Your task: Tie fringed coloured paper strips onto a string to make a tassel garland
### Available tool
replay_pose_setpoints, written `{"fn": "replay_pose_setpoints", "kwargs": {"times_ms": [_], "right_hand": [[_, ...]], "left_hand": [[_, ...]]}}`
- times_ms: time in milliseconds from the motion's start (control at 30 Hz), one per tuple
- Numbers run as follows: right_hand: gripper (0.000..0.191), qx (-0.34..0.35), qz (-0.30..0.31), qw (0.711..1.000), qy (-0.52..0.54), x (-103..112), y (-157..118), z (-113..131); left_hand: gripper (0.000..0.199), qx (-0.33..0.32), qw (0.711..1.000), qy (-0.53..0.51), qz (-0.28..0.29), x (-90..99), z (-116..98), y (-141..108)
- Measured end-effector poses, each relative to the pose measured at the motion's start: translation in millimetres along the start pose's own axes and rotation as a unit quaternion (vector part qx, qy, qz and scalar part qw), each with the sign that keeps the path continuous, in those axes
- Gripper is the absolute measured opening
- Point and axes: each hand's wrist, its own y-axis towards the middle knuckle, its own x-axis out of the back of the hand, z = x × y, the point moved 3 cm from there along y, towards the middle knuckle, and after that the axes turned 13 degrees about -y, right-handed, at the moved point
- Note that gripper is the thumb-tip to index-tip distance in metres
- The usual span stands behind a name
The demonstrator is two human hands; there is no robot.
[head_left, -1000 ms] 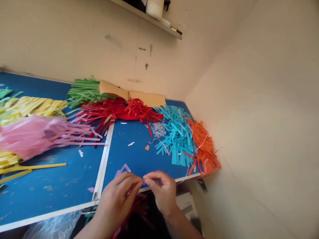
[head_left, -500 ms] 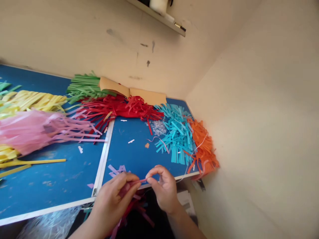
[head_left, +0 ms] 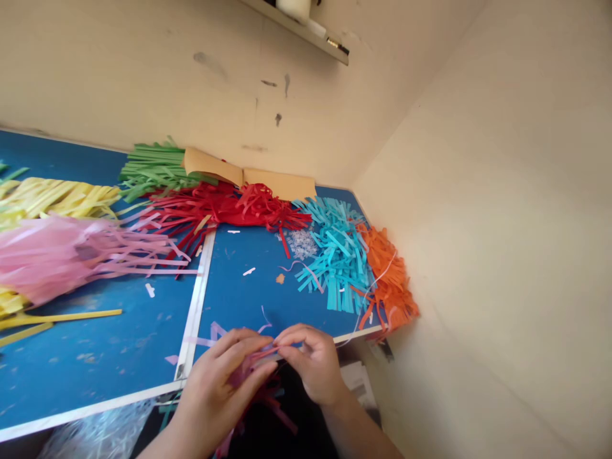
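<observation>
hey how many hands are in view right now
2: the left hand and the right hand, close together at the blue table's near edge, holding pink strips.

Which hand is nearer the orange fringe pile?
Right. The right hand is left of the orange fringe pile, apart from it; the left hand is farther left in the view.

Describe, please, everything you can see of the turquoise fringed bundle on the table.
The turquoise bundle is a heap of narrow, flat strips that look like tissue paper. It lies on the right part of the blue table, tangled farther back and straighter toward the near edge. Its right side meets the orange fringe, its far left corner the red fringe. A small white piece lies on its near end.
</observation>
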Motion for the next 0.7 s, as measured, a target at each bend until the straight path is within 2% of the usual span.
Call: {"fn": "replay_pose_setpoints", "kwargs": {"times_ms": [167,300,367,700], "right_hand": [[0.008,0.015,-0.027,0.998,-0.053,3,-2,7],[0.009,0.030,-0.043,0.996,-0.075,3,-4,10],[0.008,0.041,-0.048,0.995,-0.083,3,-5,12],[0.009,0.031,-0.057,0.994,-0.086,8,-4,15]], "left_hand": [[0.012,-0.019,1.000,0.018,0.013,-3.2,1,3],[0.016,-0.116,0.991,0.058,0.015,-3.0,0,1],[0.020,-0.140,0.988,0.066,0.026,-3.8,1,-1],[0.021,-0.158,0.984,0.061,0.052,-6.8,3,-2]]}}
